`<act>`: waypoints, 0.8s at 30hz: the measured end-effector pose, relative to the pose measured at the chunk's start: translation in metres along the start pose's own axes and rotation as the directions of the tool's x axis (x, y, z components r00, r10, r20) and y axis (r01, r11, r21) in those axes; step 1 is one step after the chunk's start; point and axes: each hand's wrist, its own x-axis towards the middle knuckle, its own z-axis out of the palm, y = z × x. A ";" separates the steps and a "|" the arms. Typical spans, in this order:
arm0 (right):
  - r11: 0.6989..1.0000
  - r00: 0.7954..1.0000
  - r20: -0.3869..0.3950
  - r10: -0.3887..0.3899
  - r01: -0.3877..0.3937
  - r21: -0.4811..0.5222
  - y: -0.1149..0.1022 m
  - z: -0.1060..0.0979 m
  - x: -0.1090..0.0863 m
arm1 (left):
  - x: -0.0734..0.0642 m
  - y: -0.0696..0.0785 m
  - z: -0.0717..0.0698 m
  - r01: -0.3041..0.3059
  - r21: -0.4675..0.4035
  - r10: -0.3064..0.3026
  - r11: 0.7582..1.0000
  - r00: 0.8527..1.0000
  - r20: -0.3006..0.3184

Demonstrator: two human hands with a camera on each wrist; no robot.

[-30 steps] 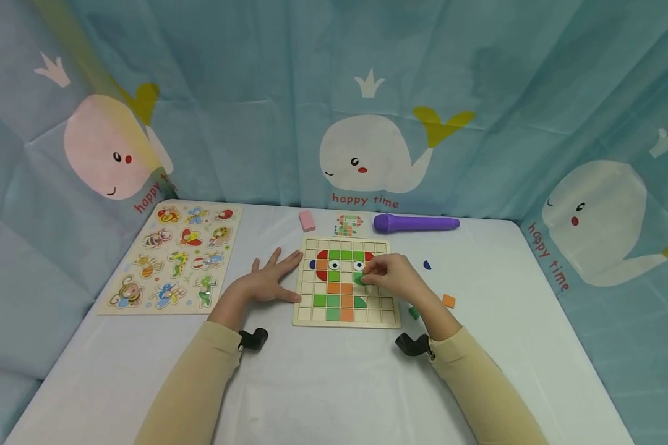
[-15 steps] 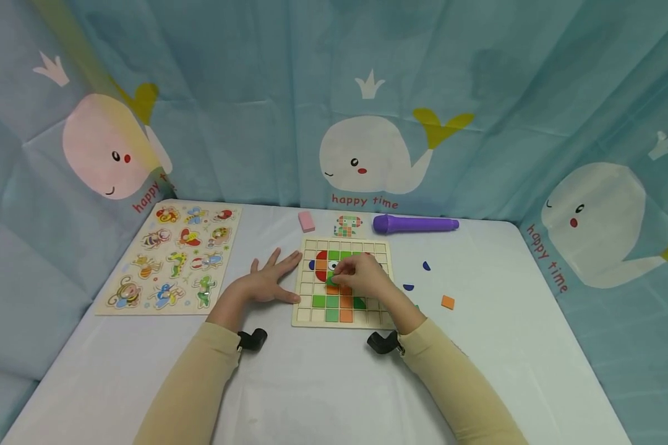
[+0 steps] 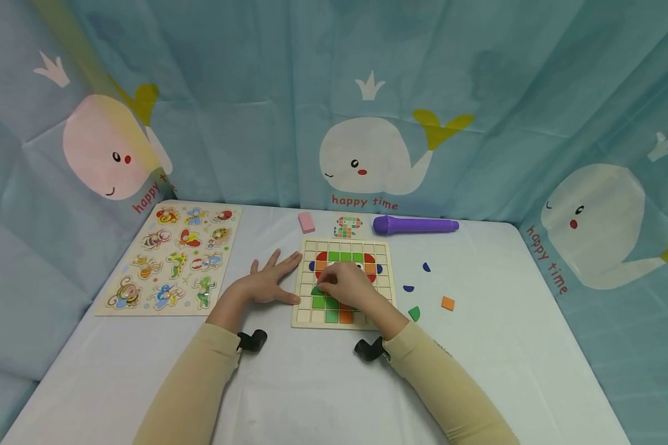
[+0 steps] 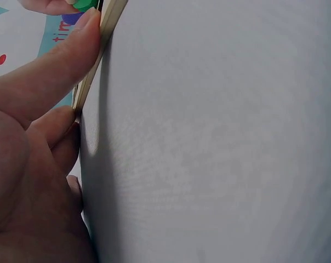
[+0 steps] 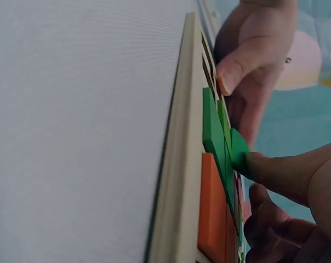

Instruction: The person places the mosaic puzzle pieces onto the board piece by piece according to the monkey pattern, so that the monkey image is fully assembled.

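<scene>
A wooden grid board (image 3: 303,316) lies on the white table, partly filled with red, green, orange and eye-printed tiles. My right hand (image 3: 349,285) is over its left-middle part, pinching a green quarter-round tile (image 3: 315,290) between thumb and fingers. In the right wrist view that green tile (image 5: 239,152) stands tilted, close over the green squares in the grid. My left hand (image 3: 264,284) rests at the board's left side with fingers spread; its thumb and fingertips touch the edge. The right hand hides several middle cells of the board.
Right of the board lie two blue half-round tiles (image 3: 409,288), a green quarter-round tile (image 3: 414,314) and an orange square (image 3: 448,303). Behind it are a pink block (image 3: 307,222), a small pattern card (image 3: 347,227) and a purple toy microphone (image 3: 415,225). An insect puzzle board (image 3: 168,258) lies at left.
My right hand has carried the green quarter-round tile leftward across the board and slightly nearer to me, uncovering the board's right side and the loose tiles there. The left hand stays in place.
</scene>
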 end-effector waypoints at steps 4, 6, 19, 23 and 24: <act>1.000 1.000 0.006 0.003 -0.003 -0.012 0.000 0.001 0.001 | 0.000 0.000 0.000 -0.002 0.003 0.002 1.000 1.000 -0.004; 1.000 1.000 0.008 0.017 -0.017 -0.001 0.000 -0.001 0.002 | -0.001 0.000 0.000 -0.002 0.002 0.002 1.000 1.000 -0.005; 0.998 0.998 0.056 0.034 -0.031 -0.058 -0.005 -0.004 0.006 | 0.000 -0.002 0.000 -0.012 0.002 0.012 1.000 1.000 0.001; 0.999 0.998 0.043 0.040 -0.039 -0.024 -0.003 -0.007 0.001 | -0.001 0.000 -0.001 -0.005 -0.010 0.005 1.000 1.000 0.002; 0.999 0.998 0.038 0.042 -0.041 -0.013 -0.002 -0.009 -0.001 | -0.001 0.000 -0.001 -0.003 -0.013 0.003 1.000 1.000 0.002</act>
